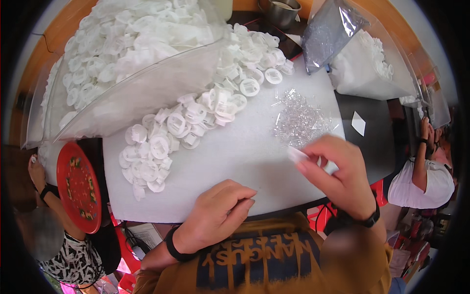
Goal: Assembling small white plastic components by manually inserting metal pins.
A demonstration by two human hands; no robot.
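My right hand (338, 174) is closed at the right of the white work surface (225, 166). A white plastic piece (296, 155), smeared by motion, is pinched at its fingertips, and more white shows between its curled fingers. Just beyond that hand lies a loose heap of small clear pins (301, 117). Near the front edge my left hand (218, 210) is closed, thumb and forefinger together; whatever may be in them is too small to make out. A pile of round white plastic parts (178, 122) spreads diagonally across the surface, left of the pins.
A large clear bag (142, 93) full of white parts stands at the far left. A red patterned tray (78, 186) sits at the left edge. Far right are a grey plastic bag (328, 34) and a bin (372, 68) of white pieces. Other people sit at both sides.
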